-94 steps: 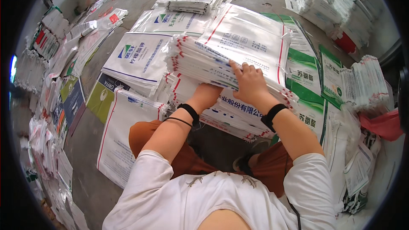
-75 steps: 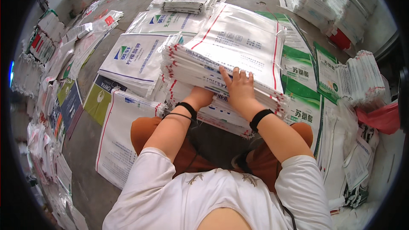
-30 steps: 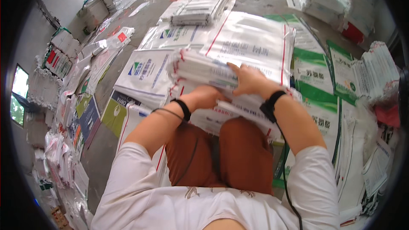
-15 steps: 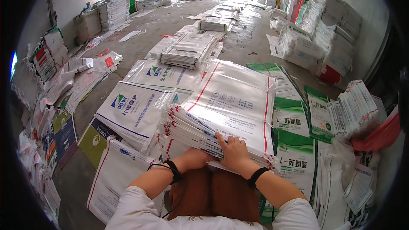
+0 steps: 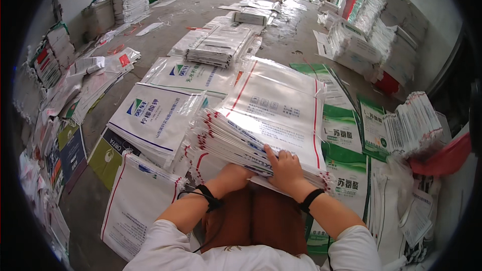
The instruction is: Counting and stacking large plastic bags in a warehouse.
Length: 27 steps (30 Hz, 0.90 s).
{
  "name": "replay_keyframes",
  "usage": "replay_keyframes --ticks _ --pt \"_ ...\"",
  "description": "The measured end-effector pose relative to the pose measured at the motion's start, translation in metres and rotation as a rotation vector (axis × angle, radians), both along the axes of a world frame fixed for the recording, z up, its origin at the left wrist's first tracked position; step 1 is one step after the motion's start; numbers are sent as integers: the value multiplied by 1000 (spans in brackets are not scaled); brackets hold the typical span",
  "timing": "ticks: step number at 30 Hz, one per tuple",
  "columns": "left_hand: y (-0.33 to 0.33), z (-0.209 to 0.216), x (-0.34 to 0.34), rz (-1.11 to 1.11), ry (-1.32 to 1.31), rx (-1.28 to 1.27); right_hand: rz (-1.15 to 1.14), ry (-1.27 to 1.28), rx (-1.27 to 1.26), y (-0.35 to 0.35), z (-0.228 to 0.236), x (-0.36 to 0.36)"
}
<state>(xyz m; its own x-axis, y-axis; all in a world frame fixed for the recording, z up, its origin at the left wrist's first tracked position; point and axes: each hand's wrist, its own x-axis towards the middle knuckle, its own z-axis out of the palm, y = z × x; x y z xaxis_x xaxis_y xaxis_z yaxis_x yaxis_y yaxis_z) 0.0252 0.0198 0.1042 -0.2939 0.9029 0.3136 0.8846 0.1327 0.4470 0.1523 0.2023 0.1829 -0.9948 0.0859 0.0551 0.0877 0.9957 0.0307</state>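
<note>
A thick stack of white woven sacks with red side stripes lies in front of my knees, its near left edges fanned out. My left hand is closed at the stack's near edge; its fingertips are partly hidden against the lower sacks. Across the near edge lies my right hand, index finger stretched out on the top sack and the other fingers slightly bent. Its thumb is hard to make out. Both wrists wear black bands.
White sacks with blue print lie at left, above another striped sack pile. Green-and-white sacks are at right, near a bundle and red cloth. A sack stack stands ahead; more bales line the wall.
The view has tilted down slightly, shifting the scene upward. My right hand has slid a little to the right along the stack's near edge; my left hand stays at that edge.
</note>
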Motion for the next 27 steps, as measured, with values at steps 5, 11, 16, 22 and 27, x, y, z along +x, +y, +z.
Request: replay_keyframes --ticks 5,11,16,22,27 --pt "-3 15 10 -78 143 -205 -4 8 -28 -6 -5 -19" --pt "-46 50 4 -129 119 -77 -44 -81 -63 25 17 1" --pt "-51 81 15 -69 134 -182 -15 1 -71 32 11 15" --pt "-50 84 82 -89 114 -87 -3 -49 -48 2 19 -7" --pt "-76 111 117 -63 131 -102 -28 -85 -61 -12 32 -41"
